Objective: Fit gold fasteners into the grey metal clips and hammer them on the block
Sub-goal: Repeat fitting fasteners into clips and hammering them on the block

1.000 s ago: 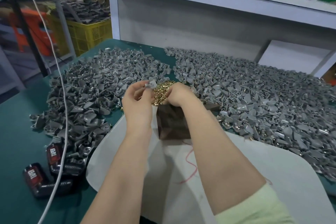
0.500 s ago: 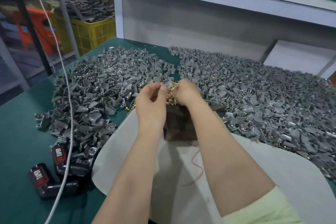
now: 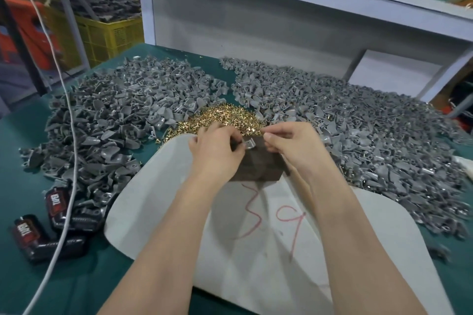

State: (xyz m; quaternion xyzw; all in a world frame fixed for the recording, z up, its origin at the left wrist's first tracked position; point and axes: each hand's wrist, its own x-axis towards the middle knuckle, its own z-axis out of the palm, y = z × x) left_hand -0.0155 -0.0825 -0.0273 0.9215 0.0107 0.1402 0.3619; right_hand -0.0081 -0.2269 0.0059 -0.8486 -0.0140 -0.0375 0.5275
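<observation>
My left hand pinches a grey metal clip and holds it on the top of the dark brown block. My right hand hovers just right of the clip with thumb and forefinger pinched together; whether a gold fastener is between them is too small to tell. A heap of gold fasteners lies right behind the hands. Large piles of grey clips spread on the left and on the right of the green table.
The block stands on a white sheet marked with red writing. Two black and red battery packs lie at the left front, crossed by a white cable. A white shelf unit closes the back; a yellow crate stands beyond the table.
Both hands have come down from above the gold heap to the block's top. The clip now rests on the block under my left fingers, and the hands have drawn apart.
</observation>
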